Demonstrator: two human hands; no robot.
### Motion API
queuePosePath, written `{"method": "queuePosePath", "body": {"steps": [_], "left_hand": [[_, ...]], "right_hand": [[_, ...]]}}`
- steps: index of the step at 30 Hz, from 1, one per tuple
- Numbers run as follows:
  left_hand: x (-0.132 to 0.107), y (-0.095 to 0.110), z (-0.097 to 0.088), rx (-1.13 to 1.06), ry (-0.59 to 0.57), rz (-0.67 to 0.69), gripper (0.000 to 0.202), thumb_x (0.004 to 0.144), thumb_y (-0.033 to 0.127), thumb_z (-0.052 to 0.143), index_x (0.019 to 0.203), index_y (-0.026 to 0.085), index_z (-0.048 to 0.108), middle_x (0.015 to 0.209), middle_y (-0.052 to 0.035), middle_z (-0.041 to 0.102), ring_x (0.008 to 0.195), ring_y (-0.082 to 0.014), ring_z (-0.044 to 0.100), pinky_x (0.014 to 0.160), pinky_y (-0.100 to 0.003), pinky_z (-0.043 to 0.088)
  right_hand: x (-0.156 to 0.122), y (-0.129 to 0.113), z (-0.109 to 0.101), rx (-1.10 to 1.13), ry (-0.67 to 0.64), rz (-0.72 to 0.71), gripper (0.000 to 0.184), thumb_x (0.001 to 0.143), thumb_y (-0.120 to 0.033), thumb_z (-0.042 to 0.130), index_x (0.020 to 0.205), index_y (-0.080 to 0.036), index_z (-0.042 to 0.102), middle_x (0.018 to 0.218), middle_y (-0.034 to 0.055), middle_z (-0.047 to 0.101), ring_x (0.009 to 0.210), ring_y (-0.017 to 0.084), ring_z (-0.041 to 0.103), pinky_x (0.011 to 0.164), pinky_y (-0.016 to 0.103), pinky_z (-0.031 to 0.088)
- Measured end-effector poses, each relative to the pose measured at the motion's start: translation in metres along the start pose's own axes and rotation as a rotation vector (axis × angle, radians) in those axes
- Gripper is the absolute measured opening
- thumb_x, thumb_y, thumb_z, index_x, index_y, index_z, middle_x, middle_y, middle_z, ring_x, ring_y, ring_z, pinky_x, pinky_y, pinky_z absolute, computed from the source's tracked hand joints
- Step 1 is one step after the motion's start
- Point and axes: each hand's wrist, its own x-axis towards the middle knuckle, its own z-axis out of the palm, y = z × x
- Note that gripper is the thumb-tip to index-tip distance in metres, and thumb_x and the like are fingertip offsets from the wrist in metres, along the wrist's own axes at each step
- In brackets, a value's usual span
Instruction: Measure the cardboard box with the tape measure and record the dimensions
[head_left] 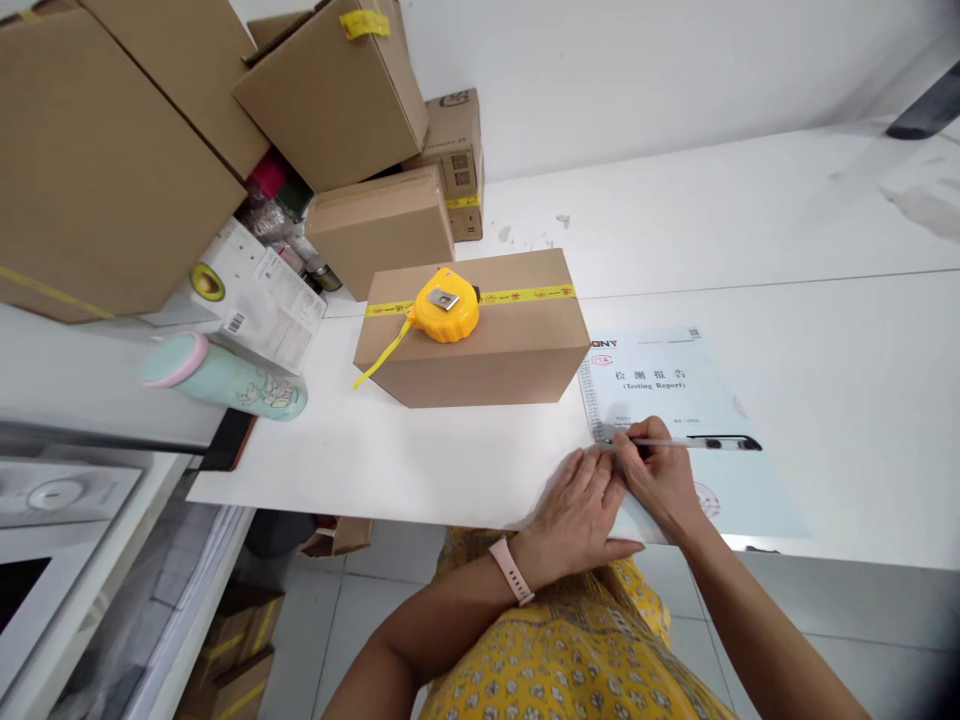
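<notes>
Head view: what does the right hand point(660, 475) hold?
– A pen point(720, 443): clear barrel, black cap on its rear, writing end at the Testing Report point(660, 352).
– And the left hand point(577, 508)?
– Flat, palm down, at the report's lower-left edge.
– Report appearance and location?
– Pale blue cover, dark bilingual title, red stamps; on the white table point(862, 420), beside the taped carton point(480, 378).

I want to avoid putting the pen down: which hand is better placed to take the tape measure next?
Probably the left hand. It looks free of any object and lies nearer the tape measure, while the right hand holds the pen.
</notes>
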Motion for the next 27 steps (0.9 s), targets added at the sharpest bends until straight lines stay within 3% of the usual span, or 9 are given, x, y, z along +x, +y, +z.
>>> {"method": "queuePosePath", "body": {"steps": [27], "left_hand": [[-0.0018, -0.0008, 0.0041, -0.022, 0.02, -0.007, 0.09, 0.1, 0.073, 0.041, 0.155, 0.002, 0.036, 0.162, -0.0243, 0.043, 0.154, -0.0344, 0.034, 0.13, -0.046, 0.02]], "right_hand": [[0.0003, -0.0076, -0.0029, -0.003, 0.017, 0.039, 0.02, 0.089, -0.039, 0.062, 0.078, -0.026, 0.05, 0.059, -0.0041, 0.055, 0.052, 0.016, 0.051, 0.051, 0.029, 0.041]]}}
